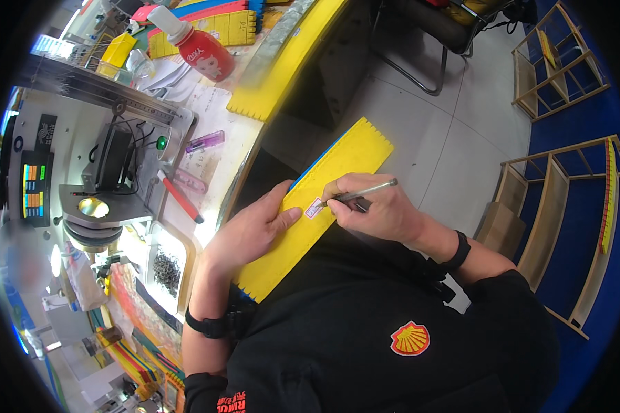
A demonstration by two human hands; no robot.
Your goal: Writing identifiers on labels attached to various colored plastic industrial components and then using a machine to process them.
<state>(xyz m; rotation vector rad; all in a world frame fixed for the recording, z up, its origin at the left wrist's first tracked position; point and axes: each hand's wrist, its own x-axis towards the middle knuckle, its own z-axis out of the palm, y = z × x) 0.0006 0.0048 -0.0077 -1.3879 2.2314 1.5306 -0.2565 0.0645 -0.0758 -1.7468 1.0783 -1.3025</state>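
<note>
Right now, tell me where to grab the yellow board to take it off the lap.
Probably the free far end of the yellow board, pinched across its width from the upper right; the left hand and right hand crowd its middle.

- A pale, cluttered workbench is carrying a red plastic bottle with a white cap.
- A translucent purple lighter is lying on it.
- A red-handled tool is lying nearby.
</note>
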